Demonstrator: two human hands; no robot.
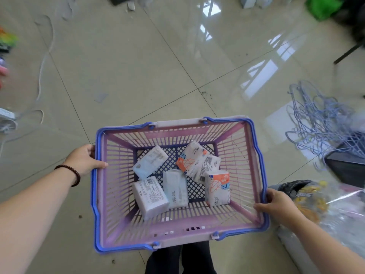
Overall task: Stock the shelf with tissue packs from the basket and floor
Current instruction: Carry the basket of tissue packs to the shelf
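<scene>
Blurred floor [138, 66]; both hands' fingers hidden behind basket [237, 220]

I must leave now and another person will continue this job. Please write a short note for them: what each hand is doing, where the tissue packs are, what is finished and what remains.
Left hand: grips the left rim of the basket.
Right hand: grips the right rim.
The basket is held up over the tiled floor, handles folded down.
Tissue packs: about six lie loose on the basket bottom, some with orange print.
The shelf is not in view, and no pack lies on the floor here.
Done: cannot tell how many packs are shelved.
Left: carry the basket to the shelf and place these packs.
</scene>
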